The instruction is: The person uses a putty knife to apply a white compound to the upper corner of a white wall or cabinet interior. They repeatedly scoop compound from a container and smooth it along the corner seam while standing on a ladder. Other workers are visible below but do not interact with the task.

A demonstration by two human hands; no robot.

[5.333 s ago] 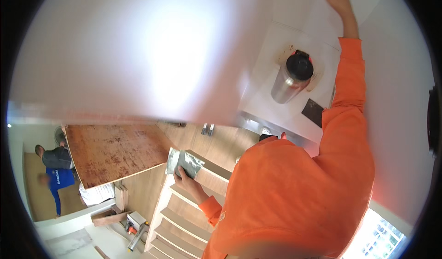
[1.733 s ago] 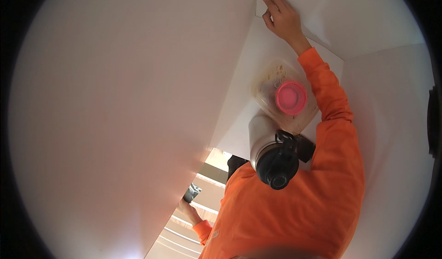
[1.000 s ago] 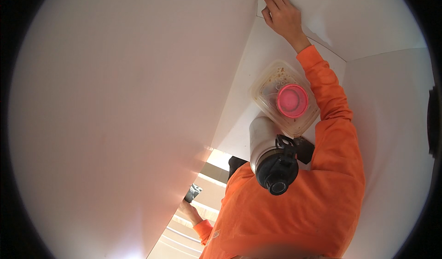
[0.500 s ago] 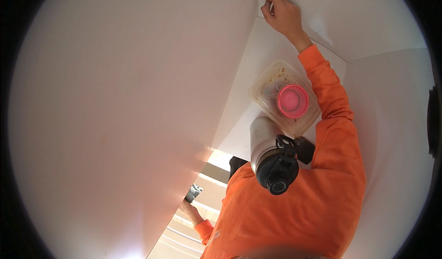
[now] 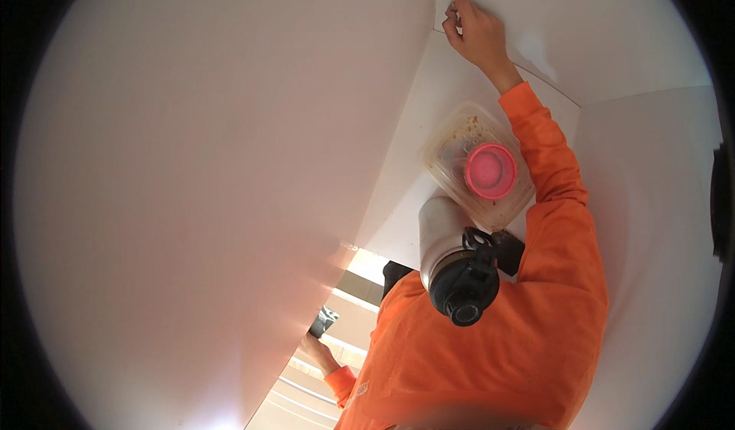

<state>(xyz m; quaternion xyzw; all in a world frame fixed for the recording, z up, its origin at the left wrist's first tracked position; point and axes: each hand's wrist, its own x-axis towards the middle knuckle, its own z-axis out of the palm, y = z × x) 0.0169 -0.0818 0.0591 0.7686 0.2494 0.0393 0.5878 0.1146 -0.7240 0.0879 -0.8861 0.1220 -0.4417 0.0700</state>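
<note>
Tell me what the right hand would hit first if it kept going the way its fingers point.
Probably the white panel itself: the right hand already has fingertips at its edge, though depth is unclear.

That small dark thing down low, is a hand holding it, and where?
Yes: the left hand grips the small dark object by its lower end; what it is cannot be told.

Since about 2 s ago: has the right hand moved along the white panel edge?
No. The right hand sits at the same white panel corner, equally far above the pink lid.
</note>
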